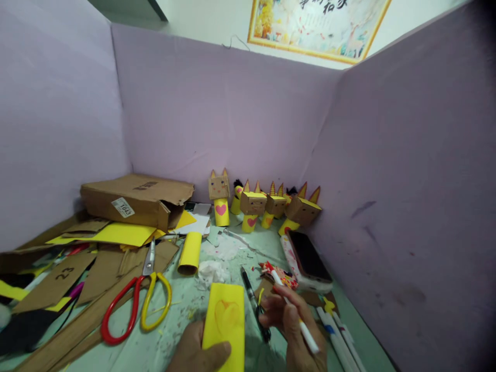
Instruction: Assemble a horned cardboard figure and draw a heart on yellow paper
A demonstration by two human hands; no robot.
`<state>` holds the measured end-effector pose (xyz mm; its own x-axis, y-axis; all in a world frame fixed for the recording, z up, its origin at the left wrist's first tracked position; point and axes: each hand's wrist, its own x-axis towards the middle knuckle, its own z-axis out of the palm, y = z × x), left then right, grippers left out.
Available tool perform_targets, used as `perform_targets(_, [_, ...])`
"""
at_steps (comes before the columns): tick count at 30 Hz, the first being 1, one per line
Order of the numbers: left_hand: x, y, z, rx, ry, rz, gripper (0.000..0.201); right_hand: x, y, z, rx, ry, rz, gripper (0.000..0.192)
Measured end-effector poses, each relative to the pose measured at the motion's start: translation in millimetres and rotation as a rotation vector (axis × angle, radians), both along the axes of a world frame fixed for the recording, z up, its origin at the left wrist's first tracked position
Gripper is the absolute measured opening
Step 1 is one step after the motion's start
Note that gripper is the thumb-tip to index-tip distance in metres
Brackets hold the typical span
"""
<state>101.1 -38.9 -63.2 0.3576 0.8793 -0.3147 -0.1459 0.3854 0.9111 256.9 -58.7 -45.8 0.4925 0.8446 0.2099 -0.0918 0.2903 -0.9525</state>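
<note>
My left hand (201,351) is closed round a yellow paper-covered tube (232,338), thumb across its front. On the tube is a heart (227,316) in yellow-orange. My right hand (292,325) grips a slim white marker (309,337) at a slant, its reddish end pointing up and away from me. A black pen (250,289) lies between the hands, beside the right fingers. Beyond the left hand are a crumpled white tissue (212,273) and a second yellow tube (190,250) lying on the table.
Scissors (149,258) with red and yellow handles lie left, among cardboard pieces (64,276) and a cardboard box (135,194). Several box-headed figures (253,204) stand at the back. A phone (308,253) and white markers (337,336) lie right. Lilac panels (228,113) enclose the table.
</note>
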Motion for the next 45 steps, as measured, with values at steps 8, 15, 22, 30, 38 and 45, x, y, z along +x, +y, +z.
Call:
perform_targets(8, [5.3, -2.3, 17.5, 0.014, -0.039, -0.11, 0.034, -13.1, 16.9, -19.0, -0.14, -0.059, 0.088, 0.024])
perform_targets(15, [8.0, -9.1, 26.7, -0.125, -0.053, -0.044, 0.031, -7.1, 15.1, -3.4, -0.232, -0.085, 0.174, 0.022])
perform_targets(22, [6.8, -7.8, 23.3, -0.154, -0.015, 0.015, 0.025, 12.6, 16.1, 8.6, -0.121, -0.023, 0.117, 0.036])
perform_targets(30, [7.1, -7.3, 22.1, -0.161, -0.033, -0.025, 0.019, 21.1, -6.9, 14.5, 0.022, -0.041, 0.144, 0.031])
perform_targets(38, [7.0, -7.2, 15.9, -0.132, -0.049, -0.033, 0.026, 7.9, -12.3, 1.1, -0.024, -0.258, 0.158, 0.028])
perform_targets(45, [9.0, -6.7, 22.0, -0.136, -0.052, -0.002, 0.03, 12.3, -12.6, 4.5, -0.003, -0.571, 0.296, 0.017])
